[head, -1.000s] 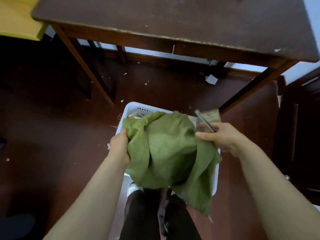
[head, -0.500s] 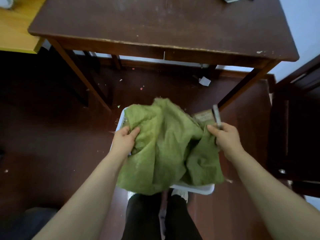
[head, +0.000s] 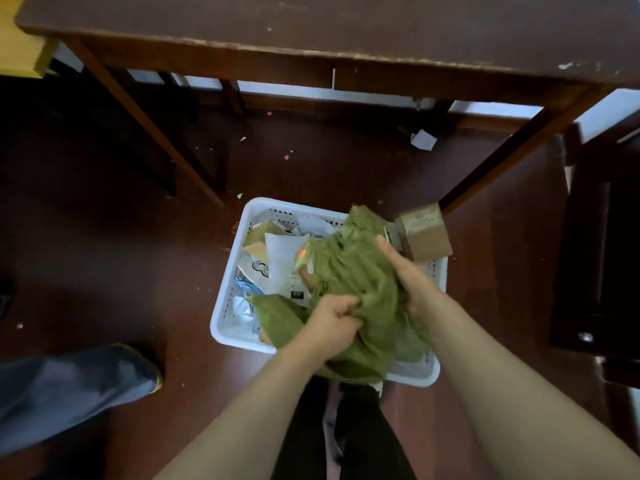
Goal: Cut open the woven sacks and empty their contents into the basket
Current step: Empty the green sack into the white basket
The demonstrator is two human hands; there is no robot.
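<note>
A crumpled green woven sack (head: 353,271) lies bunched over the right half of the white plastic basket (head: 225,306) on the floor. My left hand (head: 332,323) grips a fold at the sack's near side, fingers curled into the cloth. At the sack's right side, my right hand (head: 405,275) holds the cloth, one finger pointing away from me. A grey tip of the cutter (head: 390,234) shows just beyond that hand. The basket's left half holds white mailers and paper parcels (head: 277,258). A brown cardboard box (head: 424,230) sits at the basket's far right corner.
A dark wooden table (head: 346,29) stands over the floor beyond the basket, its legs slanting down on both sides. A grey-blue bag (head: 69,386) lies on the floor at the left. A dark cabinet (head: 602,254) stands at the right. My legs are just behind the basket.
The sack has come down and been bunched toward the right, uncovering the parcels in the basket. My left hand moved from the sack's left edge to its near middle.
</note>
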